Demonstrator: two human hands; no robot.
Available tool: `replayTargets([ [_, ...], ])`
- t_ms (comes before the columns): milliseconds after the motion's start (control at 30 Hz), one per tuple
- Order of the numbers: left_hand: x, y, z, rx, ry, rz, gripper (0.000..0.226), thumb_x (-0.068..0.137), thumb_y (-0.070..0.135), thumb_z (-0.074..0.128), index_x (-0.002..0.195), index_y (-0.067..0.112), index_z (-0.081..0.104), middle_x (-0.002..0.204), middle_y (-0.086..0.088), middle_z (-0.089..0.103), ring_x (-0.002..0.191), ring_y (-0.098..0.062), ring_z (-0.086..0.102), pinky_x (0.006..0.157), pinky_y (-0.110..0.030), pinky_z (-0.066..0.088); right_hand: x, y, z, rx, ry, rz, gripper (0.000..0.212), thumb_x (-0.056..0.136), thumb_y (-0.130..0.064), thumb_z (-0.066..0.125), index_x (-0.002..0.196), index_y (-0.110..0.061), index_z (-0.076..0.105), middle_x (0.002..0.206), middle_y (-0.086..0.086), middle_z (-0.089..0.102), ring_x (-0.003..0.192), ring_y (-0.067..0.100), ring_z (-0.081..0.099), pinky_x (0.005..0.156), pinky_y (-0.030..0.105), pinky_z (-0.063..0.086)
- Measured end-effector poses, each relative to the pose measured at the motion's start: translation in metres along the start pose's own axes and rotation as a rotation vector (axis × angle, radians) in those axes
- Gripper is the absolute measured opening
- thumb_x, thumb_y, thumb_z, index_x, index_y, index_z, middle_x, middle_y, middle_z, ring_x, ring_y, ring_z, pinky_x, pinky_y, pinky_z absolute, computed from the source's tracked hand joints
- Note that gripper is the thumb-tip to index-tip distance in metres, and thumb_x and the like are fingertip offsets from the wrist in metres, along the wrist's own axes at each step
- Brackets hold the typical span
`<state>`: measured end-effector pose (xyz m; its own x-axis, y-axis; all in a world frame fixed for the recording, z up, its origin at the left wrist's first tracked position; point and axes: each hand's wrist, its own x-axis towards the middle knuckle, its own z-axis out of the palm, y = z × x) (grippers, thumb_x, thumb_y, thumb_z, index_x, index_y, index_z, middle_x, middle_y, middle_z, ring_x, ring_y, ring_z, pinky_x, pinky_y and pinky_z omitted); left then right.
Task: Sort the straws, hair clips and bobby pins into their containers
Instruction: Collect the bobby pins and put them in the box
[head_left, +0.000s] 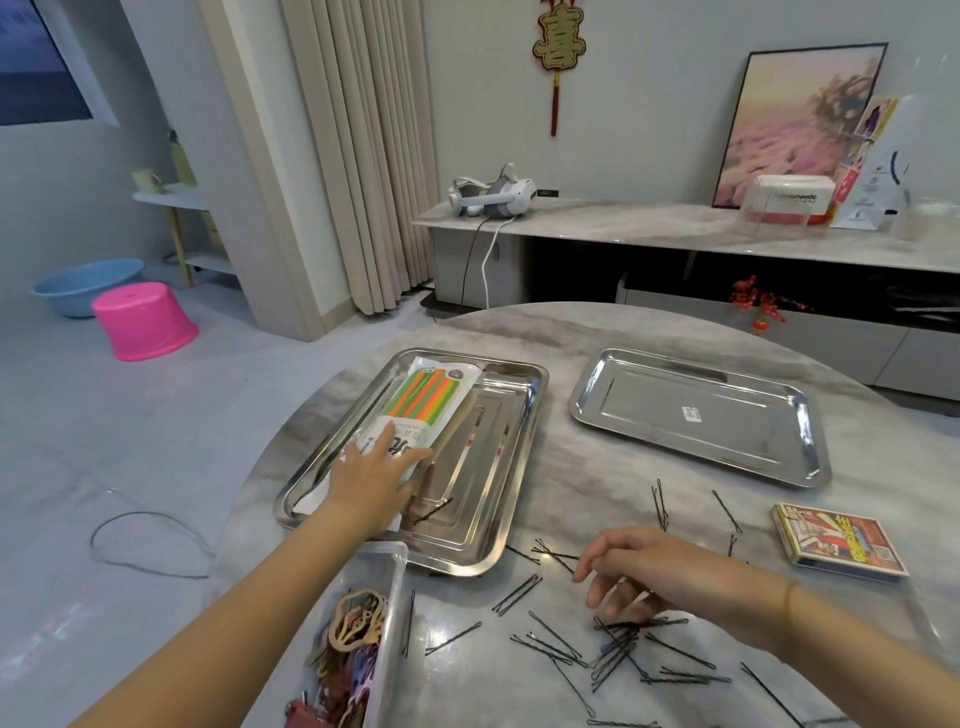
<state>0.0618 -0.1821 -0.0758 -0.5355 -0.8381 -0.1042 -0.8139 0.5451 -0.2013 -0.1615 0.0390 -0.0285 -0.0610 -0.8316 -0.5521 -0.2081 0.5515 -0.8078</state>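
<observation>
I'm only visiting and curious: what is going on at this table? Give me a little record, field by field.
Left hand: rests on the straw packet
Straw packet: lies in the left tray
Right hand: hovers over the bobby pins, fingers relaxed
Bobby pins: scattered on the table; one more lies in the left tray
Right tray: bears only a small sticker
Hair clips: piled in the clear box
Also there: a small printed box near the right hand
</observation>
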Motion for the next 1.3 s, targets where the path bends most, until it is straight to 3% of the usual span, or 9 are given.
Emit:
replayTargets([
  [100, -0.003, 0.022, -0.016, 0.141, 0.071, -0.026, 0.039, 0.099, 0.039, 0.033, 0.138, 0.035, 0.037, 0.157, -0.008, 0.011, 0.135, -0.045, 0.020, 0.109, -0.052, 0.026, 0.001, -0.002, -0.001, 0.007, 0.028, -0.019, 0.023, 0.095, -0.015, 0.044, 0.093, -0.013, 0.067, 0.079, 0.000, 0.069, 0.066, 0.010, 0.062, 0.058, 0.018, 0.046],
  [200, -0.002, 0.044, -0.025, 0.163, 0.147, 0.163, 0.025, 0.095, 0.016, 0.049, 0.117, 0.011, 0.060, 0.141, -0.011, 0.038, 0.128, -0.029, 0.034, 0.102, -0.039, 0.039, 0.001, -0.005, 0.000, 0.040, 0.064, -0.068, 0.023, 0.095, -0.011, 0.044, 0.092, -0.012, 0.066, 0.079, 0.001, 0.069, 0.065, 0.010, 0.061, 0.058, 0.018, 0.046],
  [467, -0.009, 0.068, -0.019, 0.001, -0.108, 0.049, 0.050, 0.089, 0.017, 0.060, 0.131, 0.002, 0.037, 0.133, -0.013, 0.041, 0.120, -0.024, 0.046, 0.096, -0.028, 0.040, -0.004, -0.010, -0.006, 0.058, 0.095, -0.133, 0.025, 0.094, -0.008, 0.042, 0.095, -0.009, 0.067, 0.078, 0.001, 0.070, 0.065, 0.009, 0.062, 0.064, 0.022, 0.047],
  [633, -0.009, 0.064, -0.021, -0.228, -0.197, -0.041, 0.029, 0.095, 0.007, 0.048, 0.123, -0.001, 0.047, 0.126, -0.016, 0.054, 0.115, -0.027, 0.053, 0.093, -0.030, 0.043, -0.007, -0.010, -0.005, 0.041, 0.111, -0.164, 0.024, 0.093, -0.008, 0.041, 0.095, -0.011, 0.065, 0.080, 0.000, 0.070, 0.067, 0.009, 0.061, 0.066, 0.023, 0.046],
  [833, -0.016, 0.069, -0.029, -0.359, -0.289, -0.069, 0.030, 0.095, 0.003, 0.041, 0.121, -0.012, 0.047, 0.126, -0.024, 0.054, 0.118, -0.033, 0.052, 0.095, -0.035, 0.042, -0.009, -0.009, -0.009, -0.027, 0.091, -0.165, 0.024, 0.093, -0.012, 0.041, 0.097, -0.012, 0.065, 0.082, 0.000, 0.070, 0.070, 0.008, 0.062, 0.065, 0.021, 0.046],
  [967, -0.016, 0.077, -0.044, -0.493, -0.125, -0.083, 0.027, 0.091, -0.005, 0.040, 0.117, -0.005, 0.047, 0.117, -0.018, 0.055, 0.109, -0.031, 0.054, 0.090, -0.034, 0.044, -0.011, -0.005, -0.013, -0.104, 0.087, -0.079, 0.025, 0.094, -0.012, 0.040, 0.103, -0.008, 0.064, 0.085, 0.001, 0.066, 0.070, 0.009, 0.059, 0.057, 0.015, 0.043],
  [1067, -0.019, 0.088, -0.062, -0.751, -0.022, -0.064, 0.017, 0.090, -0.007, 0.040, 0.102, 0.002, 0.046, 0.093, -0.014, 0.052, 0.088, -0.026, 0.054, 0.078, -0.035, 0.050, -0.009, 0.002, -0.018, -0.221, 0.145, -0.022, 0.019, 0.093, -0.012, 0.045, 0.097, -0.010, 0.063, 0.088, 0.001, 0.062, 0.072, 0.011, 0.056, 0.057, 0.016, 0.042],
  [1233, -0.047, 0.120, -0.071, -1.123, -0.128, 0.034, 0.017, 0.097, 0.001, 0.040, 0.096, 0.013, 0.052, 0.076, -0.001, 0.053, 0.065, -0.012, 0.054, 0.074, -0.032, 0.051, -0.005, 0.016, -0.037, -0.449, 0.378, 0.019, 0.024, 0.091, -0.008, 0.048, 0.100, -0.006, 0.069, 0.087, 0.001, 0.059, 0.074, 0.012, 0.054, 0.052, 0.011, 0.041],
  [1300, -0.060, 0.134, -0.064, -1.099, -0.168, 0.124, 0.017, 0.097, 0.003, 0.043, 0.092, 0.014, 0.056, 0.080, 0.005, 0.053, 0.064, -0.008, 0.054, 0.063, -0.021, 0.048, -0.001, 0.023, -0.046, -0.479, 0.510, 0.000, 0.026, 0.091, -0.006, 0.046, 0.104, -0.008, 0.069, 0.102, 0.003, 0.061, 0.091, 0.015, 0.057, 0.069, 0.015, 0.048],
])
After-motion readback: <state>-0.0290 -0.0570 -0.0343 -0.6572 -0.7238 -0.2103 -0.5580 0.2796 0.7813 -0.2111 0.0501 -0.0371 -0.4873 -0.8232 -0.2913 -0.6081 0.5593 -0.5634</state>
